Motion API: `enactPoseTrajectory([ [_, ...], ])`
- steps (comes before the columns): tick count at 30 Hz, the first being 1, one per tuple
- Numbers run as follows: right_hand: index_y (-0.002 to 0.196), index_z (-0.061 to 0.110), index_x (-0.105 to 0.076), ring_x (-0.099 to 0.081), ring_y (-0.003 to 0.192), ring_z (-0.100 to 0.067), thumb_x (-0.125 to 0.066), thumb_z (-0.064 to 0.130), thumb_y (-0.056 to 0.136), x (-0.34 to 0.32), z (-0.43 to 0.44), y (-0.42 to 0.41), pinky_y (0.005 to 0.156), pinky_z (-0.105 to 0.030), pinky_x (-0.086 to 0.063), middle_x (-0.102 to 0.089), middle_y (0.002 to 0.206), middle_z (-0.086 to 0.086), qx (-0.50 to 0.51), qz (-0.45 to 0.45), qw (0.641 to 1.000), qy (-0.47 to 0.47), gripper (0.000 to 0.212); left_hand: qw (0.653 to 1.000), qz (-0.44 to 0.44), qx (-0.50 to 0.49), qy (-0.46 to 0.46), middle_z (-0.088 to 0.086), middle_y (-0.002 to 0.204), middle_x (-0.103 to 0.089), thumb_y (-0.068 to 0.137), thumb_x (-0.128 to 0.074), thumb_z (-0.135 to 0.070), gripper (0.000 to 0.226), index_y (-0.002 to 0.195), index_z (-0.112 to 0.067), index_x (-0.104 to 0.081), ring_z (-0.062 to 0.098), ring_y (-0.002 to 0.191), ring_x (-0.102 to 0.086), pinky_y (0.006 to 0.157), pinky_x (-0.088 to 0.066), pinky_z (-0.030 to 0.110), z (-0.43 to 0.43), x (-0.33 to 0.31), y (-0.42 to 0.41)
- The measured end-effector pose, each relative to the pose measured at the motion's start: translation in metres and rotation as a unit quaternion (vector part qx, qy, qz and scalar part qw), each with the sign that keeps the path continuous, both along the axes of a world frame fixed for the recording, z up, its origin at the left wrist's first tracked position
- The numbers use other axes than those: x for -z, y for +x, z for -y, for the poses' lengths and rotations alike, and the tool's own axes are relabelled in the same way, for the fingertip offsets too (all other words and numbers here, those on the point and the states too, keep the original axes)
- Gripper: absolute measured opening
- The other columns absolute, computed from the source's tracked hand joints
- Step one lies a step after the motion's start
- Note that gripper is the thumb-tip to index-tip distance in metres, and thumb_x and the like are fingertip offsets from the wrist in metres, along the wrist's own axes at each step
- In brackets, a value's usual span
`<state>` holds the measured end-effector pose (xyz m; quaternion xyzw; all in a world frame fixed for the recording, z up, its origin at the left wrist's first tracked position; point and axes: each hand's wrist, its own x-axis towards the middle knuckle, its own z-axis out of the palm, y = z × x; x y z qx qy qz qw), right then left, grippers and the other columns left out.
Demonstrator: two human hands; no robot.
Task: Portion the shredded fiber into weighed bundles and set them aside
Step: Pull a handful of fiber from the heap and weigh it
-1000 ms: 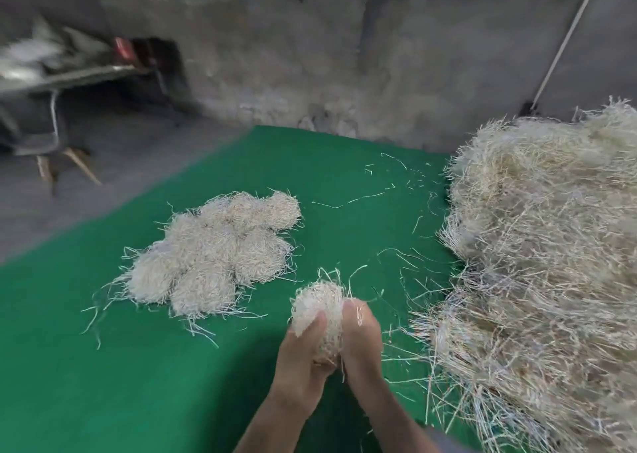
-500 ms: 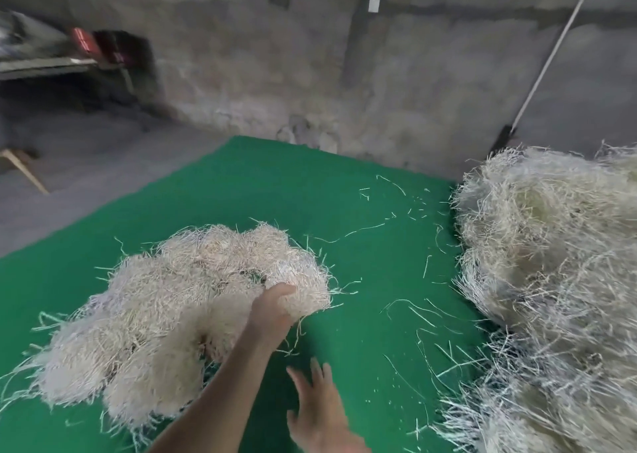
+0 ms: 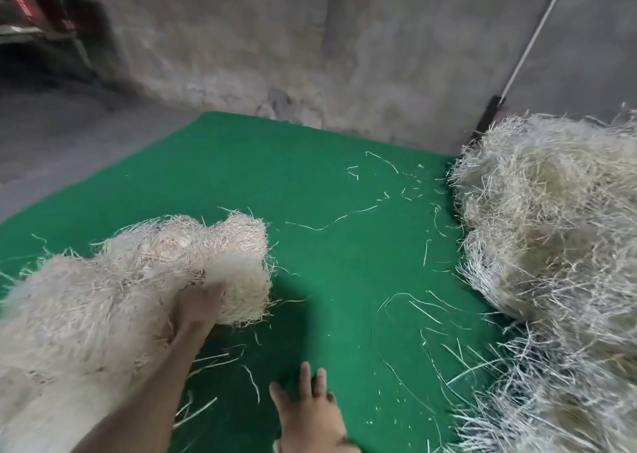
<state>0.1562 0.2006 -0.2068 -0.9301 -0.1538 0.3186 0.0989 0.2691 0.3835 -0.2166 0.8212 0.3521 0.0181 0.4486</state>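
Set-aside pile of bundles [image 3: 113, 301] sits left on the green mat [image 3: 327, 177], several clumps packed together, so part of the job looks done. The big loose fiber heap [image 3: 551, 246] on the right is still unportioned, so plenty is left. No scale in view. Left hand [image 3: 200, 306] is extended against the pile's near-right bundle, fingers buried in fiber, so its grip is unclear. Right hand [image 3: 310, 408] lies flat on the mat, fingers straight, holding nothing.

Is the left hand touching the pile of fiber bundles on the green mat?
Touching. The head view shows the left hand pressed into the pile of fiber bundles, with fibers covering its fingertips and no gap.
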Motion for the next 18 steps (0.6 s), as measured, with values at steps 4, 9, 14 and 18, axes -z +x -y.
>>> enactPoseTrajectory([
  [4, 0.149, 0.027, -0.011, 0.013, 0.14, -0.046, -0.043, 0.018, 0.099, 0.004, 0.002, 0.003, 0.115, -0.054, -0.008, 0.019, 0.153, -0.024, -0.03, 0.005, 0.999, -0.012, 0.06, 0.996, 0.072, -0.038, 0.045, -0.003, 0.061, -0.04, 0.093, -0.056, -0.023, 0.026, 0.074, -0.005, -0.052, 0.009, 0.053, -0.035, 0.05, -0.039, 0.003, -0.019, 0.014, 0.0],
  [9, 0.15, 0.03, -0.005, 0.016, 0.141, -0.044, -0.051, 0.022, 0.095, 0.006, 0.003, 0.002, 0.116, -0.052, -0.007, 0.022, 0.153, -0.022, -0.039, -0.012, 0.999, -0.025, 0.072, 0.948, 0.19, 0.067, 0.248, 0.031, 0.134, -0.043, 0.086, -0.047, -0.028, 0.057, 0.131, 0.007, -0.045, 0.038, 0.132, -0.034, 0.116, -0.016, 0.041, 0.042, 0.011, -0.016],
  [14, 0.15, 0.034, 0.003, 0.019, 0.141, -0.04, -0.049, 0.028, 0.096, 0.002, 0.008, 0.001, 0.117, -0.049, -0.005, 0.026, 0.153, -0.018, -0.052, -0.018, 0.998, -0.037, 0.075, 0.812, 0.049, 0.328, 0.481, 0.001, 0.158, -0.01, 0.087, -0.044, -0.009, 0.061, 0.143, -0.031, -0.033, 0.023, 0.146, 0.006, 0.107, 0.026, 0.05, 0.052, 0.018, -0.026],
  [18, 0.15, 0.035, 0.004, 0.017, 0.142, -0.039, -0.047, 0.028, 0.097, 0.001, 0.01, -0.002, 0.118, -0.048, -0.006, 0.026, 0.153, -0.016, -0.06, -0.001, 0.998, -0.036, 0.074, 0.792, -0.026, 0.312, 0.524, 0.0, 0.141, -0.039, 0.086, -0.044, 0.001, 0.044, 0.125, -0.016, -0.052, 0.021, 0.141, -0.021, 0.116, 0.009, 0.046, 0.013, 0.012, -0.033],
])
